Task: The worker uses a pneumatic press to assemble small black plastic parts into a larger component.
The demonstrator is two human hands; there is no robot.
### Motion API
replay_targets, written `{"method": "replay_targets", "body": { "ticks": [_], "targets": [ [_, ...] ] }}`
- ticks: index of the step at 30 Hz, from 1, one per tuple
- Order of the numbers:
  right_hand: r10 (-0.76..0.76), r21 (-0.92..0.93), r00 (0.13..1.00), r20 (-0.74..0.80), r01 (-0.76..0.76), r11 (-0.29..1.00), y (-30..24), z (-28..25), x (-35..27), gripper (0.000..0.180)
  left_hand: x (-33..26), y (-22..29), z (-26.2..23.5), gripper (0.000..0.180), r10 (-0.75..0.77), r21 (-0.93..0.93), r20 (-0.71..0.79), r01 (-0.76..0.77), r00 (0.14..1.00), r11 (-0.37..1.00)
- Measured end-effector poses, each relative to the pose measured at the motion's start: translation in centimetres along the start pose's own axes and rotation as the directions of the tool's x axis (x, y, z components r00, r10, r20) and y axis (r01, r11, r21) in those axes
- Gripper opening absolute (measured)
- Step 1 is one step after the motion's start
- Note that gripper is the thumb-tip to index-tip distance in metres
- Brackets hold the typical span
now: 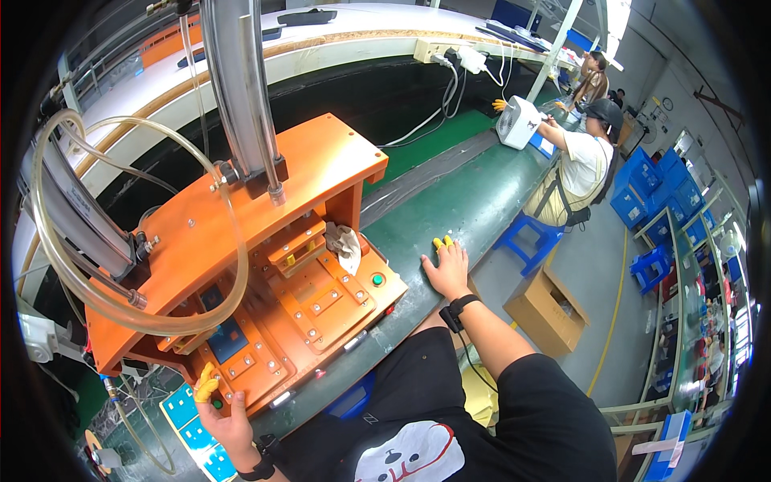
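Observation:
My left hand (228,428) is at the near left corner of an orange pneumatic press (321,153), fingers up and thumb apart, with yellow finger covers (206,382) on its fingertips. A green button (217,404) sits beside its thumb. My right hand (447,271) rests on the green bench top (426,209), fingers stretched out, yellow covers (442,242) on two fingertips. Inside the press, a blue flat piece (228,341) lies at the left station. The right station's orange plate (331,308) shows its screws. A whitish cloth (344,247) is tucked at its right side, behind another green button (377,279).
Blue panels (180,406) lie left of the press. Clear hoses (241,273) loop over it. An open carton (548,312) and blue stool (528,241) stand on the floor at right. Farther along the bench, a person (582,165) sits by a white box-shaped device (518,123).

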State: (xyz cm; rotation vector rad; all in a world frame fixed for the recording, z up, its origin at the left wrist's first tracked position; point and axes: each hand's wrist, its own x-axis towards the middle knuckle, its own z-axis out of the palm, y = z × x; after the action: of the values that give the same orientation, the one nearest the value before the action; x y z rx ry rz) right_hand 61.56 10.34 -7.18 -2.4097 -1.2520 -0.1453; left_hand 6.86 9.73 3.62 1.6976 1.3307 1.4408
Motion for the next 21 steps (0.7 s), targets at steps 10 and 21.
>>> {"method": "replay_targets", "body": {
  "ticks": [10,21],
  "targets": [
    [0.001,0.004,1.0,-0.024,-0.001,1.0,0.2,-0.2,0.0,0.063,-0.1,-0.4,0.0,0.044,0.031,0.023,-0.002,-0.031,1.0,0.999],
    [-0.12,-0.045,0.987,-0.108,0.116,0.992,0.6,0.4,0.3,0.058,-0.2,0.3,0.0,0.042,0.107,0.112,-0.012,-0.105,0.994,0.988]
  ]
}}
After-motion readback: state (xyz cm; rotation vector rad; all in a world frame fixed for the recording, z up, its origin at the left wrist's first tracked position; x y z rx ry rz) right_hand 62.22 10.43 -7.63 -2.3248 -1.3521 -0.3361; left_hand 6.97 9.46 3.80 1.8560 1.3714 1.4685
